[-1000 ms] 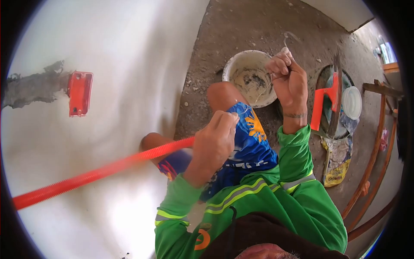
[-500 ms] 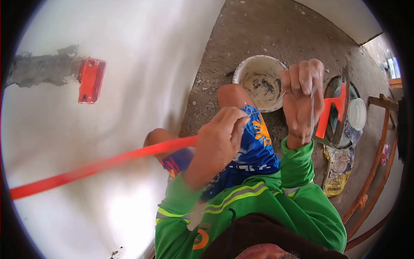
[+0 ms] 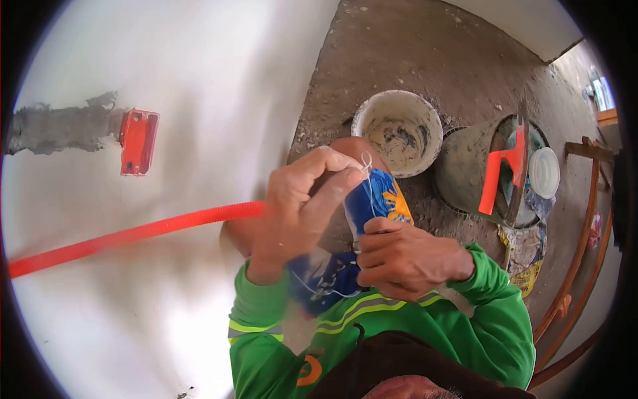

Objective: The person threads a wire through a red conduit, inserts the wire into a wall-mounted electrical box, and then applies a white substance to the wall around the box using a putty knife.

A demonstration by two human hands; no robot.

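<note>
- Conduit (image 3: 133,234), orange and ribbed, runs from the wall side to the left hand (image 3: 299,203), whose fingers clamp its end.
- Wire (image 3: 366,161) loops out at the fingertips, apparently fed through.
- Right hand (image 3: 405,259) is fisted, seemingly around the wire.
- Bucket (image 3: 397,132) stands beyond the knee.

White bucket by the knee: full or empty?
Nearly empty. The round white plastic bucket stands upright on the floor; its inner wall and bottom show, with only grey residue.

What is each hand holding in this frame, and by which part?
The left hand grips the orange corrugated conduit at its near end and pinches a thin wire near its looped tip. The right hand closes on the wire lower down.
</note>
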